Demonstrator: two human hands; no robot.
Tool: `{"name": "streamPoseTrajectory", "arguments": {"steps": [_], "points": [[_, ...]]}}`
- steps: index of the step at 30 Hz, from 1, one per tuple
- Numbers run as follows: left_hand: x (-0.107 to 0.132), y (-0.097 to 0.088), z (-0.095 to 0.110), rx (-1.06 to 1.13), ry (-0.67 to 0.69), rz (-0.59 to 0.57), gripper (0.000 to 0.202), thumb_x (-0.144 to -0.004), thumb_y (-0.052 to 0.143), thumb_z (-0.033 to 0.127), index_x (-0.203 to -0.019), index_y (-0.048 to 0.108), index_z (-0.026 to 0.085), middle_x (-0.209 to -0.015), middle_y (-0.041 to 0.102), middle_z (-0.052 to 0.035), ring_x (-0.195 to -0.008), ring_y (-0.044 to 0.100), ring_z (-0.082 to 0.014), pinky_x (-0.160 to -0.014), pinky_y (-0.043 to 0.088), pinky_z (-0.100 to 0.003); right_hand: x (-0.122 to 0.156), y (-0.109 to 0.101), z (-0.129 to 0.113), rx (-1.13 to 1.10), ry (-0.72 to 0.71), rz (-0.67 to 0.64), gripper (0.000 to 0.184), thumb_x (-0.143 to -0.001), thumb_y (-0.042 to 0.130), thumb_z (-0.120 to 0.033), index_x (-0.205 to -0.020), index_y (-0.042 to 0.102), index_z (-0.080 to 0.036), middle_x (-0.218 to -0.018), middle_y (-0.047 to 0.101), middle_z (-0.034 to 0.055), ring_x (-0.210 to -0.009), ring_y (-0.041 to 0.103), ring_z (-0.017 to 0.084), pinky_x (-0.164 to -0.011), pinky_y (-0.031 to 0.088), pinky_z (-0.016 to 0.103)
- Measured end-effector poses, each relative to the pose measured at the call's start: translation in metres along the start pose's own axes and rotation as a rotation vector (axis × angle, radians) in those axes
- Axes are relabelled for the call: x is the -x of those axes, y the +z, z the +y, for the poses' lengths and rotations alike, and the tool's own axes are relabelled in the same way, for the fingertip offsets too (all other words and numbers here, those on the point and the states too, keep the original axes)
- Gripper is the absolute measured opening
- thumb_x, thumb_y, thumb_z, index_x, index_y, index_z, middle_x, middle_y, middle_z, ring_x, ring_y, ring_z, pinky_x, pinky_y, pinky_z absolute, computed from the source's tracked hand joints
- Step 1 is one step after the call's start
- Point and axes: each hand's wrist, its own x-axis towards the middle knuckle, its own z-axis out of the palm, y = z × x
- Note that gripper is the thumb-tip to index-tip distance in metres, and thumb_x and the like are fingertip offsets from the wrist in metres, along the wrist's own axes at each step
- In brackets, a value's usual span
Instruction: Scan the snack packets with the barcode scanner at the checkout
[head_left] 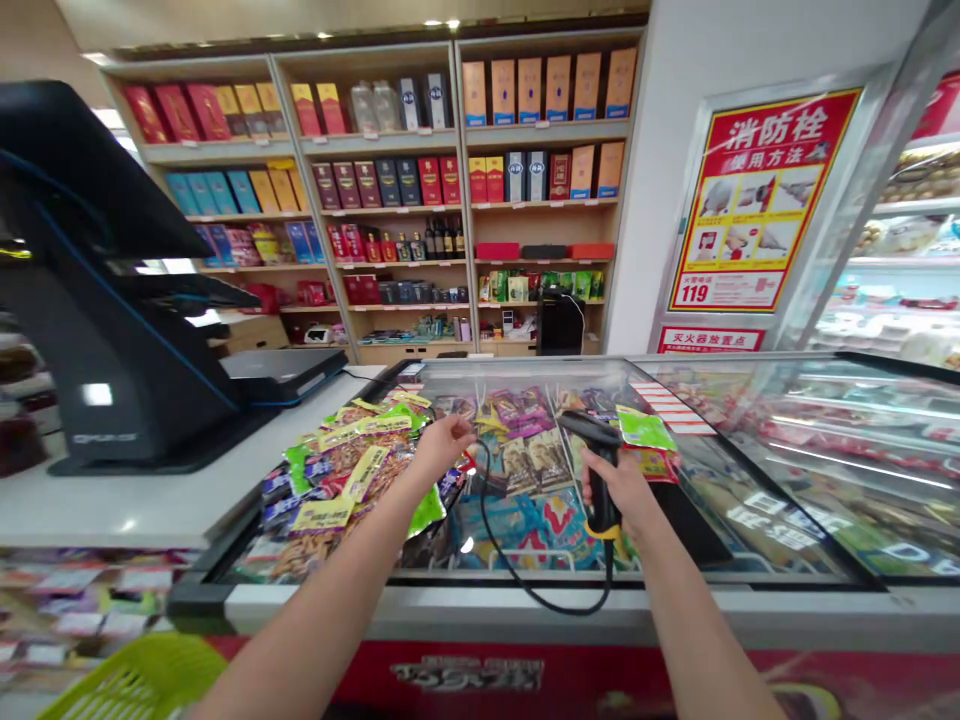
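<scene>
My right hand point(619, 485) is wrapped round the handle of a black and yellow barcode scanner point(600, 470), held above the glass lid of a chest freezer. A black cable point(510, 565) loops from the scanner's base up to my left hand point(444, 447). The fingers of that hand are curled together beside a heap of snack packets point(360, 455); whether they grip the cable or a packet is hidden. Just beyond my right hand, a green packet point(645, 430) lies over a red and yellow packet point(660, 465) on the glass.
Left of the freezer point(525, 597), a counter point(150, 500) carries a black checkout terminal point(127, 300) with a flat weighing plate point(289, 370). A lime-green basket point(142, 675) sits low at left. Behind stand shelves point(375, 145) of boxes and bottles.
</scene>
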Motion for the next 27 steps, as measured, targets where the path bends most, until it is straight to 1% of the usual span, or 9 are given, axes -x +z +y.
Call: {"name": "streamPoseTrajectory", "arguments": {"steps": [3, 5, 9, 14, 17, 19, 21, 24, 27], "points": [[0.029, -0.036, -0.022, -0.22, -0.005, -0.147, 0.024, -0.074, 0.066, 0.031, -0.095, 0.069, 0.021, -0.092, 0.074, -0.0044, -0.085, 0.069, -0.0217, -0.079, 0.049, -0.03, 0.006, 0.019, 0.001, 0.045, 0.006, -0.056, 0.041, -0.066, 0.079, -0.052, -0.064, 0.055, -0.019, -0.048, 0.056, -0.0024, -0.038, 0.053, 0.012, -0.039, 0.046, 0.024], [0.045, -0.05, -0.03, -0.396, 0.008, -0.243, 0.038, -0.068, 0.073, 0.034, -0.104, 0.07, 0.023, -0.105, 0.074, -0.0069, -0.098, 0.068, -0.026, -0.086, 0.049, -0.033, 0.01, 0.028, 0.002, 0.084, 0.012, -0.086, 0.041, -0.068, 0.076, -0.054, -0.062, 0.055, -0.019, -0.045, 0.055, -0.0025, -0.037, 0.053, 0.012, -0.038, 0.045, 0.024], [0.062, -0.058, -0.034, -0.643, 0.059, -0.377, 0.063, -0.056, 0.084, 0.039, -0.115, 0.069, 0.025, -0.126, 0.068, -0.0117, -0.123, 0.057, -0.0347, -0.102, 0.043, -0.042, 0.016, 0.038, 0.006, 0.126, 0.035, -0.106, 0.041, -0.07, 0.074, -0.054, -0.06, 0.054, -0.02, -0.044, 0.054, -0.002, -0.037, 0.052, 0.012, -0.038, 0.044, 0.024], [0.058, -0.056, -0.032, -0.688, 0.078, -0.429, 0.061, -0.052, 0.084, 0.033, -0.11, 0.07, 0.023, -0.119, 0.069, -0.0135, -0.117, 0.06, -0.0352, -0.098, 0.045, -0.041, 0.021, 0.045, 0.008, 0.129, 0.037, -0.132, 0.04, -0.068, 0.078, -0.052, -0.06, 0.055, -0.02, -0.045, 0.056, -0.0009, -0.04, 0.053, 0.014, -0.04, 0.045, 0.025], [0.051, -0.059, -0.036, -0.532, 0.057, -0.401, 0.034, -0.051, 0.08, 0.026, -0.083, 0.07, 0.023, -0.092, 0.073, -0.0062, -0.094, 0.067, -0.0292, -0.084, 0.049, -0.035, 0.024, 0.048, 0.008, 0.14, 0.049, -0.15, 0.039, -0.069, 0.078, -0.051, -0.059, 0.055, -0.021, -0.043, 0.056, -0.0007, -0.038, 0.051, 0.014, -0.04, 0.045, 0.026], [0.048, -0.062, -0.039, -0.356, 0.051, -0.378, 0.018, -0.052, 0.076, 0.023, -0.065, 0.062, 0.023, -0.069, 0.066, 0.0, -0.076, 0.065, -0.0233, -0.073, 0.047, -0.03, 0.024, 0.049, 0.007, 0.137, 0.054, -0.149, 0.038, -0.07, 0.078, -0.05, -0.06, 0.056, -0.021, -0.043, 0.056, -0.0009, -0.038, 0.051, 0.014, -0.039, 0.044, 0.026], [0.044, -0.065, -0.041, -0.159, 0.053, -0.358, 0.02, -0.053, 0.074, 0.024, -0.055, 0.054, 0.022, -0.056, 0.055, 0.0038, -0.064, 0.059, -0.0188, -0.065, 0.043, -0.028, 0.024, 0.05, 0.007, 0.136, 0.057, -0.144, 0.038, -0.071, 0.078, -0.049, -0.06, 0.056, -0.021, -0.043, 0.056, -0.0008, -0.037, 0.05, 0.014, -0.039, 0.043, 0.026], [0.037, -0.064, -0.039, 0.185, 0.028, -0.305, 0.022, -0.055, 0.074, 0.031, -0.06, 0.054, 0.022, -0.054, 0.052, 0.0059, -0.06, 0.055, -0.0159, -0.062, 0.043, -0.026, 0.022, 0.051, 0.007, 0.149, 0.067, -0.146, 0.039, -0.072, 0.077, -0.05, -0.056, 0.055, -0.021, -0.043, 0.056, -0.0001, -0.037, 0.05, 0.014, -0.038, 0.043, 0.026], [0.025, -0.054, -0.033, 0.521, -0.062, -0.133, 0.028, -0.058, 0.076, 0.036, -0.071, 0.056, 0.021, -0.063, 0.06, 0.0044, -0.063, 0.059, -0.0155, -0.063, 0.048, -0.027, 0.02, 0.052, 0.006, 0.152, 0.083, -0.139, 0.04, -0.072, 0.077, -0.05, -0.055, 0.056, -0.021, -0.043, 0.055, -0.0003, -0.038, 0.05, 0.014, -0.038, 0.043, 0.026]]}}
